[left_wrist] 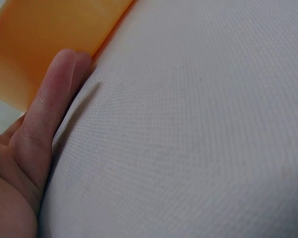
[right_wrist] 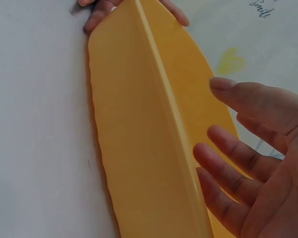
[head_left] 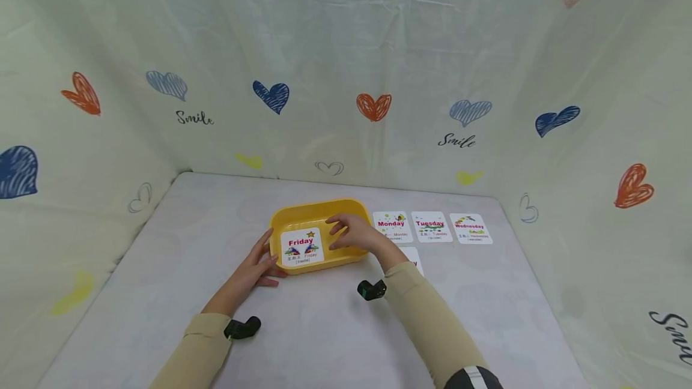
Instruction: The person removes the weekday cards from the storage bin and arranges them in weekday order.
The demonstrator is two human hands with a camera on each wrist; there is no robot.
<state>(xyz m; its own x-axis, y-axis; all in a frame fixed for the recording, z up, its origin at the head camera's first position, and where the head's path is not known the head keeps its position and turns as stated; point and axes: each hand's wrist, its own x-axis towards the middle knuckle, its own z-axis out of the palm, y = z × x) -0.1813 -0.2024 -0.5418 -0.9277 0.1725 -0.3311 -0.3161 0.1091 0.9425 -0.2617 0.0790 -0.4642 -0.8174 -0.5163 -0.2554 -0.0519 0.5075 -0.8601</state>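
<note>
The yellow tray (head_left: 324,201) sits on the tabletop (head_left: 313,329), toward its far edge and about midway between its left and right edges. It is shallow, with rounded corners and a smooth rim. The Friday card (head_left: 301,247) lies in the tray's left end: white, round-cornered, heading in pinkish red, a gold star above, coloured drawings and smaller text below.

The left hand (head_left: 254,266) touches the tray's left end, fingers mostly extended. The right hand (head_left: 354,234) is over the right end, fingers loosely bent, spread and holding nothing; whether they touch the tray cannot be told.

The Monday card (head_left: 393,227), Tuesday card (head_left: 432,227) and Wednesday card (head_left: 471,229) form 1 row toward the tabletop's far right corner. A 4th card (head_left: 413,256), partly covered by the right arm, lies just nearer than Monday.

Only the head view shows the cards. The left wrist view adds the tabletop's fine weave; the right wrist view, the tray's wavy lower edge.
</note>
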